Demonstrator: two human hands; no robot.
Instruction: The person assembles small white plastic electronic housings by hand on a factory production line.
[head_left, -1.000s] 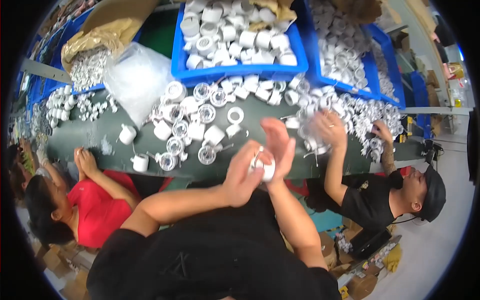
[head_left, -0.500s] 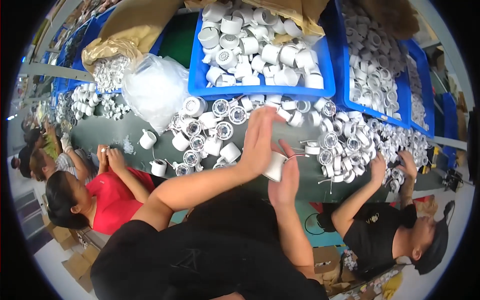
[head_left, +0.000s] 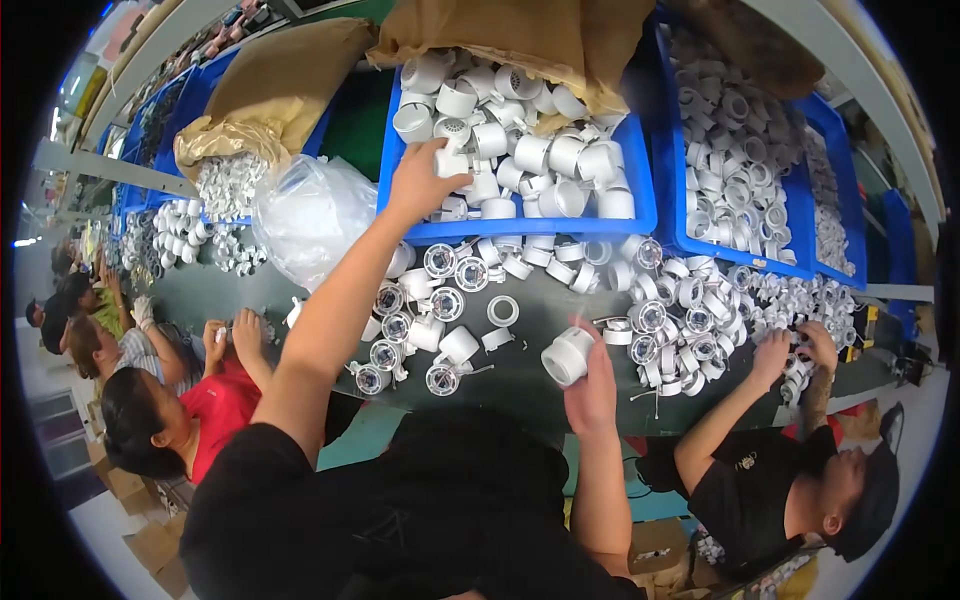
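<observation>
My left hand [head_left: 420,182] reaches into the blue bin [head_left: 530,228], its fingers and thumb closed around a white plastic housing [head_left: 453,163] near the bin's left side. More white cup-shaped housings [head_left: 565,196], some with slotted ends, fill this bin. Over the table, my right hand [head_left: 594,388] grips a white cylindrical part [head_left: 567,356] with a ringed rim. On the table between my arms lie several white round assemblies [head_left: 446,303] with clear faces, some with thin wires. A loose white ring [head_left: 503,311] rests near them.
A clear plastic bag [head_left: 315,215] and a brown paper sack [head_left: 270,90] stand at left. Another blue bin [head_left: 740,258] of white rings is at right, with a heap of white parts [head_left: 690,300] before it. A person in red [head_left: 225,410] and one in black [head_left: 765,485] flank me.
My left hand has left my right hand and moved up into the blue bin, onto a housing. My right hand, holding the white part, has shifted slightly right and down.
</observation>
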